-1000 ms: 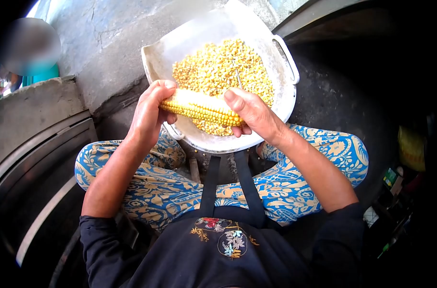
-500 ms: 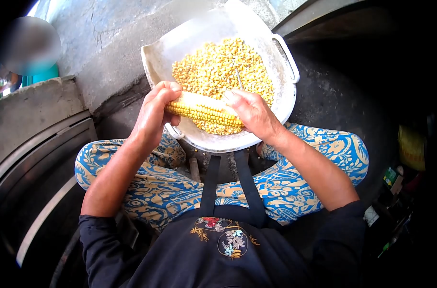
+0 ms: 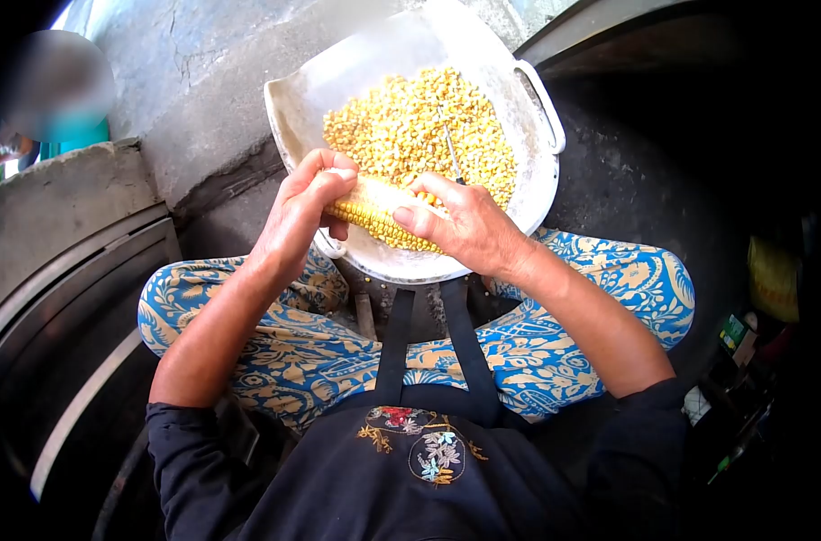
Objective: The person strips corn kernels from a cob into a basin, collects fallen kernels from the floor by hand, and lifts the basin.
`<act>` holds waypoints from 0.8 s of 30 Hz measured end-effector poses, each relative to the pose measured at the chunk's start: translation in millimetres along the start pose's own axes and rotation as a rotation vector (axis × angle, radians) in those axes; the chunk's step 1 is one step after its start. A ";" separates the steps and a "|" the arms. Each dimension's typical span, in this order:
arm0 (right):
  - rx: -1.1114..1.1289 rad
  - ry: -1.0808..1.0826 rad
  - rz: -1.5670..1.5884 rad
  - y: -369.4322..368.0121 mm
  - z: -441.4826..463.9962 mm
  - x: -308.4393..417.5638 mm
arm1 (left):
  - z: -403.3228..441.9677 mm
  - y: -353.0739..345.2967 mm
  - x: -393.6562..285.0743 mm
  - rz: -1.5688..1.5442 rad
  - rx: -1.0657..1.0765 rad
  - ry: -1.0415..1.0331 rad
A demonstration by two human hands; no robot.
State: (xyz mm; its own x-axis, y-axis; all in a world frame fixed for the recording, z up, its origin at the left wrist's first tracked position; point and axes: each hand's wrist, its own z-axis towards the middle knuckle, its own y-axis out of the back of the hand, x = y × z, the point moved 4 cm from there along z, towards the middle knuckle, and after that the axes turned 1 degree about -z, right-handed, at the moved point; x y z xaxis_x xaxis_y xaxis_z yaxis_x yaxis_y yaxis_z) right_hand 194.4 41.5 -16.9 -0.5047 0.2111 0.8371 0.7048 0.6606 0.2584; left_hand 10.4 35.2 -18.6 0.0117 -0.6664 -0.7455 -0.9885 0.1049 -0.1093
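Observation:
A corn cob point(image 3: 379, 216) lies across the space between my hands, above the near side of a white basin point(image 3: 307, 95). Its upper side is bare of kernels, while yellow rows still cover the side facing me. My left hand point(image 3: 311, 198) is closed around the cob's left end. Toward the right end, my right hand point(image 3: 460, 221) has its thumb pressed on the cob and its fingers curled at the far side. Loose corn kernels point(image 3: 388, 113) fill the basin's bottom. A thin metal tool point(image 3: 451, 149) with a dark end rests on them.
The basin has a handle point(image 3: 546, 108) at its right, near my knee. Patterned trousers cover my crossed legs point(image 3: 573, 334). A low concrete wall point(image 3: 63, 207) stands at left, with a blurred person point(image 3: 72, 99) beyond. Several small items point(image 3: 735, 338) lie at far right.
My right hand has shifted left along the cob, its thumb now nearer the middle. Behind it, more of the metal tool shows. My left hand keeps its hold.

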 end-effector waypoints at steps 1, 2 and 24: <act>0.003 -0.004 0.055 0.2 0.1 0.4 | 0.9 0.9 1.4 -0.006 0.006 0.009; 0.003 -0.004 0.056 0.0 1.6 -2.4 | 1.5 1.2 2.3 -0.012 0.012 0.016; 0.020 0.033 0.313 -7.3 12.4 -21.1 | 1.3 -0.1 6.4 -0.057 -0.007 0.113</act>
State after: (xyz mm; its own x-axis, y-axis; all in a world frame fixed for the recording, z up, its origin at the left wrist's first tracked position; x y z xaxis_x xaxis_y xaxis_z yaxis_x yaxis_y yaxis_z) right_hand 193.7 41.1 -42.4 -0.2479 0.3830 0.8899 0.8132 0.5815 -0.0237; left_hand 10.8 31.9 -24.2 0.0513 -0.7501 -0.6593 -0.9877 0.0595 -0.1446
